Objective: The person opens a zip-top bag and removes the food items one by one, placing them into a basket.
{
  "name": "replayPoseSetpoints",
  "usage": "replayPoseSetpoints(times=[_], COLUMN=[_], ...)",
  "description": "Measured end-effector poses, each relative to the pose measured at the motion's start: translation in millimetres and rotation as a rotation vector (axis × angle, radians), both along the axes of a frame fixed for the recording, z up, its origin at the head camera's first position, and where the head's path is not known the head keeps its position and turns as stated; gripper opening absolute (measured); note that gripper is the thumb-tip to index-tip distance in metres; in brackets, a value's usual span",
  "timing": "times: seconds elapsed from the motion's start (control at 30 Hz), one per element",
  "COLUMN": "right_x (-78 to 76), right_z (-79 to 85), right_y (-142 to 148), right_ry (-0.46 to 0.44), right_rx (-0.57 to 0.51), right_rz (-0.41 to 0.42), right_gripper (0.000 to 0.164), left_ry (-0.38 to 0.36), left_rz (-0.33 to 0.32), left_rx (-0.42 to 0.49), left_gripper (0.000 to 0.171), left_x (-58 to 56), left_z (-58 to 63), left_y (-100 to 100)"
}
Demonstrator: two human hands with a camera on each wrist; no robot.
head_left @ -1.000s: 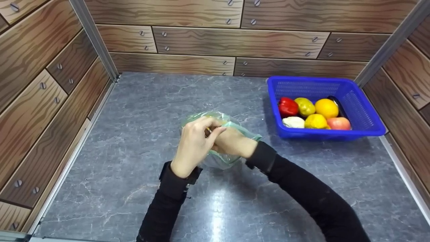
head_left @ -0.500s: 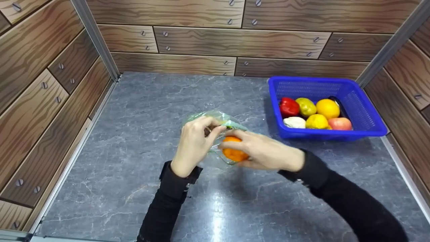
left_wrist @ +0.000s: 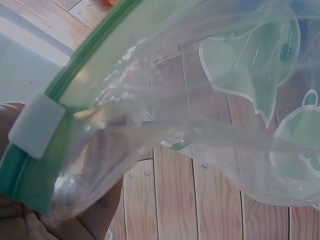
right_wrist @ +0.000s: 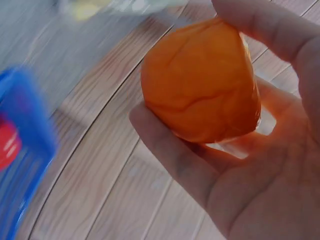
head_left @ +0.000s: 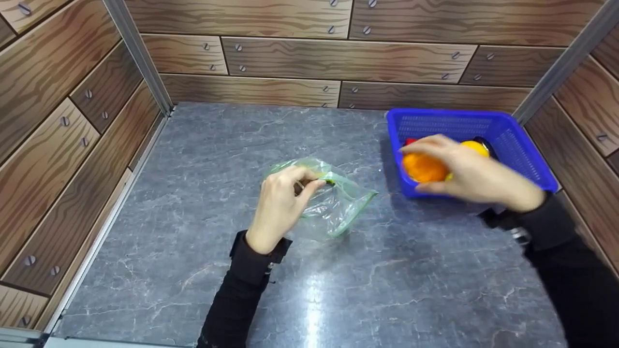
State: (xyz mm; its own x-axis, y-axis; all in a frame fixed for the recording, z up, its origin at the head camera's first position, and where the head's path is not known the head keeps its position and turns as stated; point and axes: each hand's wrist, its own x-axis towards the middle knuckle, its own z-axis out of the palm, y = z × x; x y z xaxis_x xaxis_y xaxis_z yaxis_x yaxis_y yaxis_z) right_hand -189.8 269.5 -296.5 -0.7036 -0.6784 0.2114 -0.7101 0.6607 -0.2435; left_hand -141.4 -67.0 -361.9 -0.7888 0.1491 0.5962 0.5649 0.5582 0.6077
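A clear zip bag (head_left: 338, 208) with green edging stands on the table in the head view. My left hand (head_left: 285, 203) pinches its rim. In the left wrist view, the bag's green zip strip (left_wrist: 90, 50) carries a white slider (left_wrist: 37, 125) right at my fingers, and pale green patterns show on the film. My right hand (head_left: 464, 169) is over the near left part of the blue basket (head_left: 527, 183), gripping an orange-coloured fruit (head_left: 424, 166). In the right wrist view, fingers and thumb surround this round, creased fruit (right_wrist: 200, 85).
In the basket, a yellow-orange fruit (head_left: 476, 147) and a dark, glossy thing (head_left: 486, 144) show beside my right hand, which hides most of the other contents. Plank-patterned walls (head_left: 271, 58) close off the grey table (head_left: 217, 159) at the back and both sides.
My right hand has come out of the bag with the orange-coloured fruit and moved right, over the basket. My left hand has stayed at the bag's rim.
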Motion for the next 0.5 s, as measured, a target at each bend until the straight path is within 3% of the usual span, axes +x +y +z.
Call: replayPoseSetpoints(times=[0.23, 0.5], right_x=[-35.1, -49.8], right_z=[-3.8, -25.5], right_y=[81.1, 150.7], right_ry=[0.032, -0.039], right_rx=[-0.025, 0.033], right_rz=[-0.264, -0.498], right_gripper=[0.07, 0.072], left_ry=[0.003, 0.008], left_rz=[0.006, -0.001], left_rx=[-0.002, -0.005], left_gripper=[0.013, 0.012], left_x=[-0.1, -0.7], left_z=[-1.1, -1.0], left_y=[-0.1, 0.6])
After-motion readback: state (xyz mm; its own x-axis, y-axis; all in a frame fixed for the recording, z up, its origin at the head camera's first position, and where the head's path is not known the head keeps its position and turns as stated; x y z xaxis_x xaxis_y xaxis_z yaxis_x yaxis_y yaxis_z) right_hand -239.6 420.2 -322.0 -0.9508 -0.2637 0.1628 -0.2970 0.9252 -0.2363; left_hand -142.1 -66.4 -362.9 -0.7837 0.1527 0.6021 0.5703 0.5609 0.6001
